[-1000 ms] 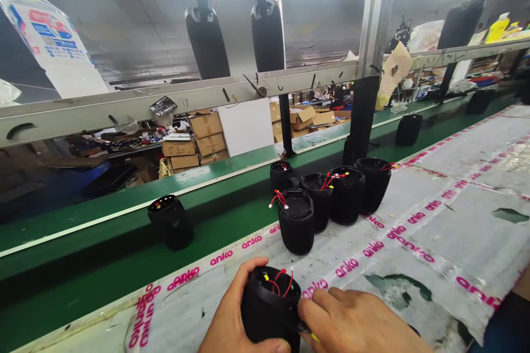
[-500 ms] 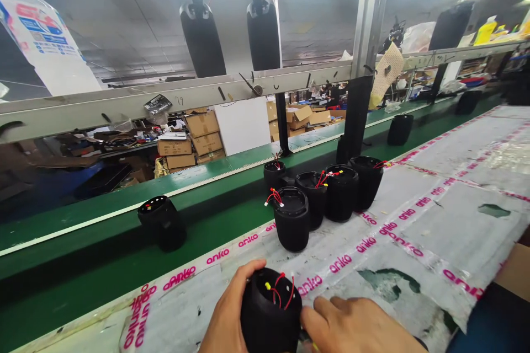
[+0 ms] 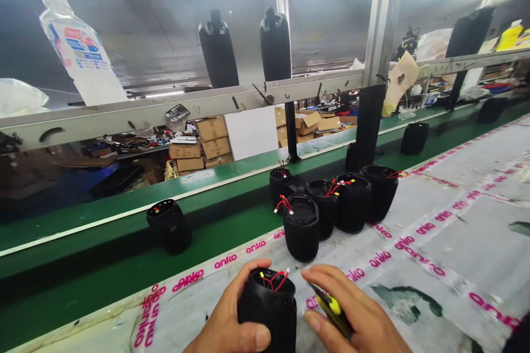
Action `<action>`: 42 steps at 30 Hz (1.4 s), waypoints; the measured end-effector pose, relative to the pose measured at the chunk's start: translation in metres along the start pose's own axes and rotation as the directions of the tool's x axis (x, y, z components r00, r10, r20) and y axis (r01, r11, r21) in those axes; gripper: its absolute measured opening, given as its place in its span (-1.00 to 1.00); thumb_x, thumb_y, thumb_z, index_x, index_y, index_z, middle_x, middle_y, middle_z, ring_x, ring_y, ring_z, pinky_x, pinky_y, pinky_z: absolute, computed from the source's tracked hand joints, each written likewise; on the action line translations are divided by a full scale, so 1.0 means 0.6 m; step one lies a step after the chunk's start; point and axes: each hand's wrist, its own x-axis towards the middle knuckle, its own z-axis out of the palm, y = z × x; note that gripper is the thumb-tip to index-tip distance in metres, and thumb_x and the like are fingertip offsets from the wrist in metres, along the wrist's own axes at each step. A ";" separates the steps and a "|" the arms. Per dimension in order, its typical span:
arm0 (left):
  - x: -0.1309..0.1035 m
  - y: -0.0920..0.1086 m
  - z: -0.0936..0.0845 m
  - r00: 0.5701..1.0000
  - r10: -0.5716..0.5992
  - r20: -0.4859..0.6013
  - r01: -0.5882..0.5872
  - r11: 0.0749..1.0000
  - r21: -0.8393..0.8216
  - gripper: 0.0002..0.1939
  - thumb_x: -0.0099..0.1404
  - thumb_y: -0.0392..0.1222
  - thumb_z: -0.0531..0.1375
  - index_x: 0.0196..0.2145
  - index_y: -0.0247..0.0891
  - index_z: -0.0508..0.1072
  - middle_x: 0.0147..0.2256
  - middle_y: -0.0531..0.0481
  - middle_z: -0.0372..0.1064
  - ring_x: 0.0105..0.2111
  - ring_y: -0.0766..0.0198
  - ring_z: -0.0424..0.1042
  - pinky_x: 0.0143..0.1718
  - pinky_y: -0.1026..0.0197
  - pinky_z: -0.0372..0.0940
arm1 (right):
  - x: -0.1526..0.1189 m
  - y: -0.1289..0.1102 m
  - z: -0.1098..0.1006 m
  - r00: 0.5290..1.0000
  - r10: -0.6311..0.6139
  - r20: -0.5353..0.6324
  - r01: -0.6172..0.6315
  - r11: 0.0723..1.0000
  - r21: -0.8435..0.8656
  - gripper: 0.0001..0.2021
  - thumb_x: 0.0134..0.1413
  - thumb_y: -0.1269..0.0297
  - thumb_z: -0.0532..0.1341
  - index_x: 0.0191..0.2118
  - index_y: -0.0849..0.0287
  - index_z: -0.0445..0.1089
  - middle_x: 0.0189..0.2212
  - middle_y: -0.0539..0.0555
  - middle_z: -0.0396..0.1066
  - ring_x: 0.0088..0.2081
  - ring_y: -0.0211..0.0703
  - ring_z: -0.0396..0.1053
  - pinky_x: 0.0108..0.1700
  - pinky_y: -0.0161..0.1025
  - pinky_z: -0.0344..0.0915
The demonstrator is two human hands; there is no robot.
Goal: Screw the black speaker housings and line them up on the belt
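Note:
My left hand (image 3: 229,317) is wrapped round a black cup-shaped speaker housing (image 3: 279,314) at the bottom of the head view, its thumb across the front. Red wires with small white and yellow connectors (image 3: 273,280) stick up out of the open top. Just right of it, my right hand (image 3: 358,311) holds a slim pointed tool with a yellow and black body (image 3: 331,306), its dark tip towards the housing but apart from it; I cannot make out its exact kind. Beyond my hands, a similar housing (image 3: 301,229) stands upright with wires over its rim.
More black housings (image 3: 354,204) stand grouped at the bench edge. Another housing (image 3: 169,226) is on the green conveyor belt (image 3: 232,215) at left. Plastic sheeting with pink-lettered tape (image 3: 331,256) covers the bench. A metal shelf rail (image 3: 223,100) and post (image 3: 383,22) rise behind.
My right hand has drawn back from the housing's side and lifted, bringing the pointed tool into sight. The left hand still grips the housing, its thumb now across the front. The view has shifted slightly.

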 end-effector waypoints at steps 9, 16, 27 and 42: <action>0.001 -0.009 -0.037 0.979 0.049 0.199 -0.082 0.983 0.166 -0.02 0.10 0.20 0.43 0.39 -0.03 0.19 0.30 -0.19 0.29 0.31 -0.30 0.23 0.34 -0.29 0.00 | 0.057 -0.050 -0.005 0.950 -0.003 0.314 -0.077 0.968 0.240 -0.90 0.20 0.23 0.16 -0.21 0.10 0.37 -0.25 0.06 0.44 -0.22 -0.09 0.43 -0.18 -0.17 0.35; -0.004 -0.021 -0.033 0.966 0.257 0.004 -0.187 0.692 0.697 -0.17 0.16 0.21 0.37 0.31 -0.07 0.33 0.34 -0.23 0.19 0.32 -0.34 0.15 0.35 -0.30 0.01 | 0.041 -0.065 0.003 0.929 0.209 0.304 -0.265 0.951 0.158 -0.82 0.27 0.11 0.11 -0.32 0.07 0.25 -0.34 0.01 0.35 -0.33 -0.11 0.32 -0.27 -0.16 0.19; -0.008 -0.002 0.003 0.995 0.072 -0.067 -0.037 0.904 0.427 -0.25 0.25 0.29 0.28 0.28 -0.10 0.33 0.12 -0.12 0.52 0.13 -0.22 0.45 0.16 -0.13 0.31 | 0.048 -0.079 0.008 0.836 0.338 0.432 -0.536 0.669 0.515 -0.60 0.24 -0.14 0.22 -0.13 0.13 0.38 -0.58 -0.16 0.16 -0.55 -0.27 0.13 -0.46 -0.27 0.12; 0.003 -0.001 -0.002 0.945 0.157 -0.287 0.004 0.872 0.490 -0.32 0.40 0.37 0.06 0.20 -0.17 0.48 0.21 -0.12 0.46 0.30 -0.20 0.26 0.37 -0.18 0.00 | 0.065 -0.073 0.018 0.823 0.362 0.438 -0.568 0.564 0.599 -0.44 0.20 -0.26 0.24 -0.02 0.19 0.37 -0.54 -0.06 0.41 -0.55 -0.27 0.28 -0.44 -0.29 0.22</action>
